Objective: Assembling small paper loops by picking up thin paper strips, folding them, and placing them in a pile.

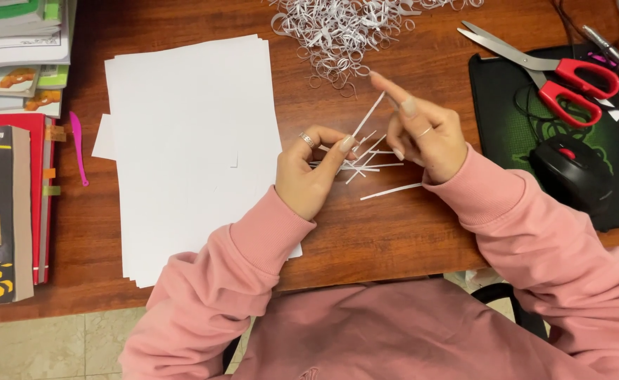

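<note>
Near the middle of the surface point(394, 232), both hands pinch one thin paper strip point(370, 114): left hand point(309, 172) grips its lower end, right hand point(422, 134) its upper end, its long axis slanting toward the far right corner above loose strips point(365, 165).

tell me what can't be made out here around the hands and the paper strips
- Head view: the far end of the curled strip pile is cut off by the top edge.
- How the left hand and right hand grip the held strip: the fingers cover the contact.
- The loose strips partly lie under both hands; their count is unclear.
- The paper stack: sheet count too fine to tell.
</note>
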